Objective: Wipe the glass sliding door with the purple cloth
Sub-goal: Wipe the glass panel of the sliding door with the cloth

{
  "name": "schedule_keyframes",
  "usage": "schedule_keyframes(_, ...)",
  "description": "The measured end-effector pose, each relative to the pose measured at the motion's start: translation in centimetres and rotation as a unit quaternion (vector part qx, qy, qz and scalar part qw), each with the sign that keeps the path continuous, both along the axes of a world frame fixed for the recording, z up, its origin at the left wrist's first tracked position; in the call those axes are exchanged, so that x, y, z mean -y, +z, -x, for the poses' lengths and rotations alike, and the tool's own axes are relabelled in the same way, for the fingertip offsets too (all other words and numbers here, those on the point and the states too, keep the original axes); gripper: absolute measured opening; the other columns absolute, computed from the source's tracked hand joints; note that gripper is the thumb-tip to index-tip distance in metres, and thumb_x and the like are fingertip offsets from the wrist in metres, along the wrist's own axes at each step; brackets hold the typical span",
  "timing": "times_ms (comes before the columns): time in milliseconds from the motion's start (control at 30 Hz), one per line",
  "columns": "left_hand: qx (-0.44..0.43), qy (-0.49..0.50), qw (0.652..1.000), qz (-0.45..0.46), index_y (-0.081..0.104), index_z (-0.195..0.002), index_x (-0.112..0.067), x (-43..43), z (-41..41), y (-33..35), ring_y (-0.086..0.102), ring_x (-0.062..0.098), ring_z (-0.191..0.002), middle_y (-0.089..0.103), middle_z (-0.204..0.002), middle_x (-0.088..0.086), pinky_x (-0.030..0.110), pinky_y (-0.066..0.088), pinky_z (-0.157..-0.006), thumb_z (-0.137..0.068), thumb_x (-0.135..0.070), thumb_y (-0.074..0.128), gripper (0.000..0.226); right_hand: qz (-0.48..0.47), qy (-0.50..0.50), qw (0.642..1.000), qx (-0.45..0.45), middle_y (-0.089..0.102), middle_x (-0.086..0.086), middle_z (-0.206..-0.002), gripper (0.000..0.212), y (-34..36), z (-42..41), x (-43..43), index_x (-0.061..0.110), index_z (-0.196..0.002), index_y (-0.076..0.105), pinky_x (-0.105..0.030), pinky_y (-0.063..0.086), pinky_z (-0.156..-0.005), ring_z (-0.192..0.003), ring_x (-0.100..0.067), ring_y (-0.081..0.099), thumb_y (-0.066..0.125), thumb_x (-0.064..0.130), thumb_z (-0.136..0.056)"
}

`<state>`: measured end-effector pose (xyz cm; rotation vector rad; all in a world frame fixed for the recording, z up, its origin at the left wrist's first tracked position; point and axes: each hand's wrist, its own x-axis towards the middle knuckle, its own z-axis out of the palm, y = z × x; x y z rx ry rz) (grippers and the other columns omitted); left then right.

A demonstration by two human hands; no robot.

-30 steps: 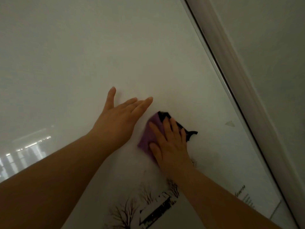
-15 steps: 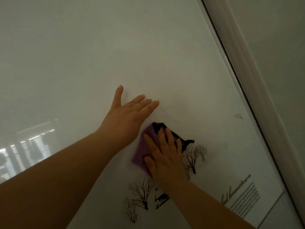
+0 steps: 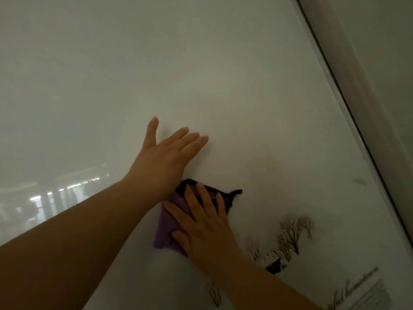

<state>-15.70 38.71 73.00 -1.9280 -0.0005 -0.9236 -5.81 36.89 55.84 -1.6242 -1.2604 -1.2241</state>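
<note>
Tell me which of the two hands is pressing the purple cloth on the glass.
The right hand, the lower one, lies flat on the purple cloth. The left hand rests bare and open on the glass door just above it.

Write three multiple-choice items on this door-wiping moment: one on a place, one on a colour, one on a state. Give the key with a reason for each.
1. Where do the printed bare trees lie relative to the cloth?
A. Above left
B. Lower right
C. Directly above

2. What colour is the cloth's trim?
A. Black
B. Yellow
C. White

3. How is the left hand placed?
A. Clenched in a fist
B. Gripping the cloth
C. Open and flat on the glass

Key: 1 B, the trees sit lower right of the cloth. 2 A, a dark edge borders the purple. 3 C, its fingers are spread on the pane while the right hand presses the cloth.
</note>
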Motion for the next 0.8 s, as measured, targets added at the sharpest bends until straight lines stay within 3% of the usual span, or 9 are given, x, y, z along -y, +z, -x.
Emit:
schedule_keyframes(100,0.028,0.015,0.999,0.032,0.023,-0.143,-0.026,-0.9,2.2,0.9,0.027,0.019,-0.137,0.037,-0.146,0.002,0.054,-0.014,-0.107,-0.079,0.0,0.04,0.071,0.007,-0.011,0.999,0.034,0.015,-0.001,-0.157,0.052,3.5,-0.4,0.1,0.042,-0.146,0.014,-0.056,0.009,-0.112,-0.144,-0.026,0.003,0.024,0.053,-0.096)
schedule_keyframes(167,0.05,0.013,0.997,0.055,0.028,-0.142,-0.025,-1.5,3.4,1.5,0.032,0.02,-0.135,0.041,-0.143,0.003,0.055,-0.01,-0.108,-0.084,-0.013,0.021,0.059,-0.001,-0.018,0.999,0.037,0.016,-0.001,-0.157,0.053,6.2,-1.2,0.2,0.042,-0.146,0.015,-0.056,0.008,-0.112,-0.144,-0.025,0.003,0.025,0.054,-0.096)
schedule_keyframes(267,0.069,0.01,0.994,0.079,0.035,-0.139,-0.021,-2.4,5.0,2.2,0.039,0.025,-0.131,0.047,-0.139,0.006,0.058,-0.001,-0.108,-0.082,-0.021,0.007,0.064,-0.028,-0.032,0.999,0.009,0.019,-0.003,-0.156,0.054,10.3,-2.0,0.3,0.042,-0.145,0.017,-0.055,0.007,-0.11,-0.144,-0.027,0.008,0.024,0.055,-0.093)
schedule_keyframes(433,0.098,0.033,0.992,0.078,0.034,-0.14,-0.02,-3.4,7.2,3.3,0.038,0.025,-0.131,0.044,-0.142,0.008,0.059,0.003,-0.108,-0.085,-0.022,0.008,0.06,-0.029,-0.051,0.998,-0.026,0.004,-0.005,-0.158,0.064,15.9,-1.0,0.1,0.041,-0.146,0.009,-0.054,-0.001,-0.111,-0.144,-0.027,-0.004,0.006,0.059,-0.085)
schedule_keyframes(567,0.132,0.043,0.985,0.103,0.029,-0.141,-0.022,-4.0,8.3,4.0,0.034,0.023,-0.134,0.038,-0.146,0.007,0.057,0.003,-0.109,-0.087,-0.025,0.008,0.058,-0.012,-0.055,0.998,-0.038,-0.005,-0.004,-0.158,0.058,18.0,0.4,-0.9,0.041,-0.146,0.002,-0.055,-0.006,-0.111,-0.142,-0.028,-0.011,0.019,0.058,-0.093)
schedule_keyframes(733,0.128,0.019,0.982,0.134,0.031,-0.138,-0.018,-4.4,8.2,3.1,0.041,0.03,-0.128,0.036,-0.145,0.014,0.05,0.027,-0.104,-0.087,-0.027,0.028,0.052,-0.024,-0.03,0.998,0.049,0.018,-0.009,-0.156,0.06,16.1,1.1,-1.3,0.038,-0.146,0.018,-0.058,0.006,-0.11,-0.143,-0.032,0.008,0.024,0.058,-0.089)
schedule_keyframes(800,0.122,0.024,0.982,0.143,0.032,-0.138,-0.017,-4.6,7.8,2.5,0.041,0.029,-0.128,0.033,-0.147,0.014,0.048,0.029,-0.103,-0.085,-0.026,0.034,0.054,-0.013,-0.023,0.996,0.084,0.022,-0.008,-0.155,0.059,14.4,0.9,-1.0,0.037,-0.146,0.021,-0.059,0.012,-0.11,-0.143,-0.031,0.011,0.029,0.057,-0.091)
